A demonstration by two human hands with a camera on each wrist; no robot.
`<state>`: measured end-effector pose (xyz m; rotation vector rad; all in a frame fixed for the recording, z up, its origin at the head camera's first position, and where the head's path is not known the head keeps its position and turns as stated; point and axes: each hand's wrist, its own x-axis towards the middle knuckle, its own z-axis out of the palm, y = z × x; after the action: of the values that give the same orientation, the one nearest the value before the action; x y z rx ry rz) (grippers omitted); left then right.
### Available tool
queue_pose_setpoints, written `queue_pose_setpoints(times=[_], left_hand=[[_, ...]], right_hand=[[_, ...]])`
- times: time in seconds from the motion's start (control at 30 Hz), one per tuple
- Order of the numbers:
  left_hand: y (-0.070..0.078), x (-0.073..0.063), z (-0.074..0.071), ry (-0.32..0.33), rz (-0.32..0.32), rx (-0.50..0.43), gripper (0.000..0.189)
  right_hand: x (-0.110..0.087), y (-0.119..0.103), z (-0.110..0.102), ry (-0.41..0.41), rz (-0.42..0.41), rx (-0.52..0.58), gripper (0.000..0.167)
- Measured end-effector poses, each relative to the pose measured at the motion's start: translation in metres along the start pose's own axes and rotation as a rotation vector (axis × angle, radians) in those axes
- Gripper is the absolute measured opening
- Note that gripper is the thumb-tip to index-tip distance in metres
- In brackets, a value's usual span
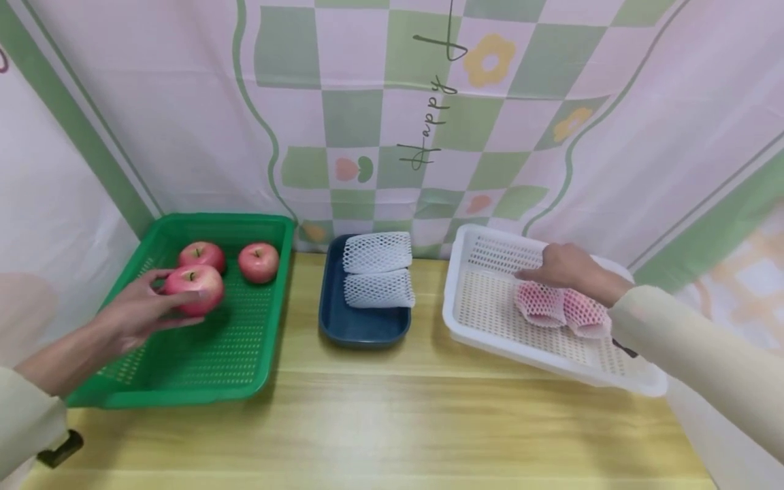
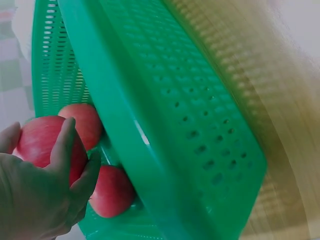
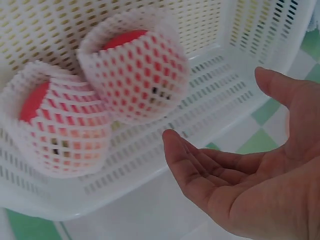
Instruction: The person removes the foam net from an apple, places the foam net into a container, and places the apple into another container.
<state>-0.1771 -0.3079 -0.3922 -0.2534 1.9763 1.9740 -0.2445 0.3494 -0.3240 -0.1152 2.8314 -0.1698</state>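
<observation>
My left hand (image 1: 137, 309) grips a red apple (image 1: 199, 282) between thumb and fingers, over the green basket (image 1: 277, 306). Two more apples lie in that basket, one (image 1: 202, 253) just behind the held apple and one (image 1: 258, 263) to its right. On the other side, my right hand (image 1: 566, 265) is over the white basket (image 1: 451, 292), its fingers relaxed and holding nothing in the right wrist view. Beside it in the basket sit two apples in foam net sleeves, one (image 3: 135, 75) and another (image 3: 60, 125), touching each other.
Between the baskets stands a dark blue tray (image 1: 364, 335). Two white foam net sleeves lie in it, one (image 1: 377, 252) behind the other (image 1: 380, 289). All stand on a wooden table (image 1: 380, 422), with a checked curtain (image 1: 352, 116) close behind.
</observation>
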Motion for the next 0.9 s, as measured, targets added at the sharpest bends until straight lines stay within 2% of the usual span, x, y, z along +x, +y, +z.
queue_pose_setpoints(times=[0.3,0.57,0.8,0.9], left_hand=[[-0.004,0.000,-0.010,0.015,-0.100,0.233,0.103],[-0.006,0.005,-0.015,0.067,-0.199,0.320,0.100],[-0.011,0.014,-0.016,0.102,-0.229,0.406,0.092],[-0.013,0.016,-0.018,0.073,-0.221,0.417,0.089]], right_hand=[[-0.001,0.022,0.019,-0.047,-0.001,0.004,0.054],[0.001,0.025,0.029,-0.061,0.036,0.031,0.051],[0.004,0.020,0.032,-0.100,0.042,0.037,0.056],[0.006,0.018,0.035,-0.104,0.050,0.052,0.055]])
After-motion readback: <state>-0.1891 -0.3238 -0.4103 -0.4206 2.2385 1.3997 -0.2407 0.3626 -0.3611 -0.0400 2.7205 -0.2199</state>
